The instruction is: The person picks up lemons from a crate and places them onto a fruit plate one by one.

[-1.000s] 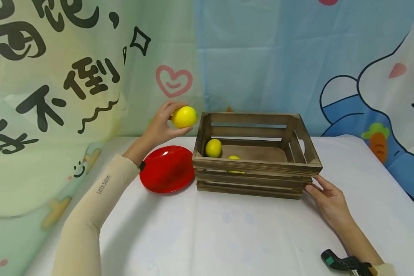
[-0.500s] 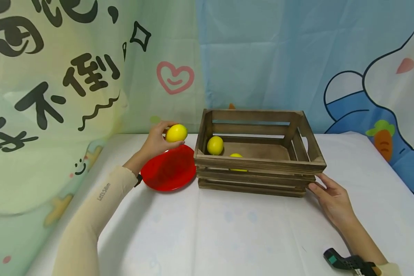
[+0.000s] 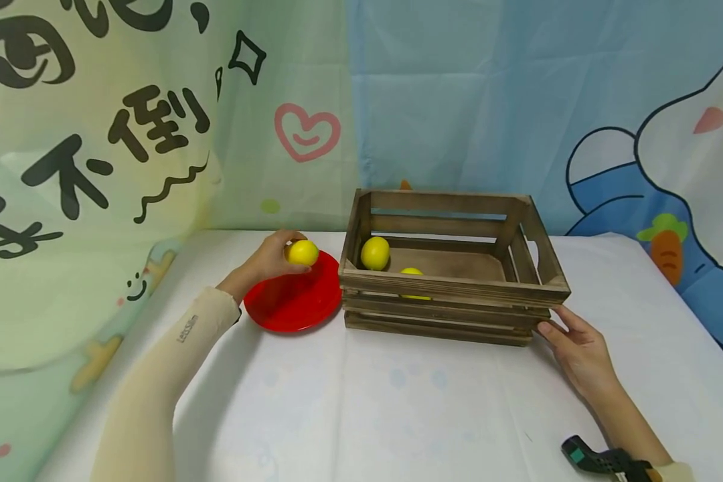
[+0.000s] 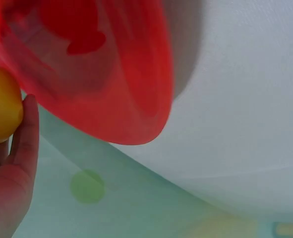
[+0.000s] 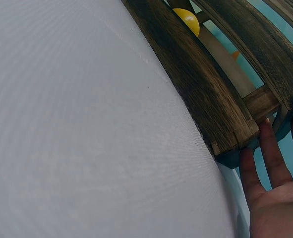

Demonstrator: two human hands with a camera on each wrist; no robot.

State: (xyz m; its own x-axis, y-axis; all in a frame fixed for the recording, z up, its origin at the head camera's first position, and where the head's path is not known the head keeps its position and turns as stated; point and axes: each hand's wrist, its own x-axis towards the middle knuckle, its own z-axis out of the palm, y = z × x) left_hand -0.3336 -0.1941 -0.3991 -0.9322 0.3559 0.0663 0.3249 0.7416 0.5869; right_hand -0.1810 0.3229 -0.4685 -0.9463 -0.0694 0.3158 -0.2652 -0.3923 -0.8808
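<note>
A yellow lemon (image 3: 304,253) is held between the fingers and thumb of my left hand (image 3: 270,258), over the back part of a shiny red plate (image 3: 295,304). The left wrist view shows that lemon (image 4: 1,106) at the left edge, with the plate's rim (image 4: 136,126) beside it. To the plate's right stands a slatted wooden crate (image 3: 452,291) with two yellow lemons (image 3: 375,254) inside; the front board partly hides one. My right hand (image 3: 583,355) touches the crate's right end, and its fingers (image 5: 272,153) look fairly straight in the right wrist view.
A white cloth (image 3: 397,408) covers the table. Behind it hangs a printed backdrop (image 3: 428,100) with a rabbit and lettering. A black strapped device (image 3: 605,460) sits on the right wrist.
My left hand has come down with the lemon, from beside the crate's upper left corner to low over the plate. The right hand has stayed at the crate's right end.
</note>
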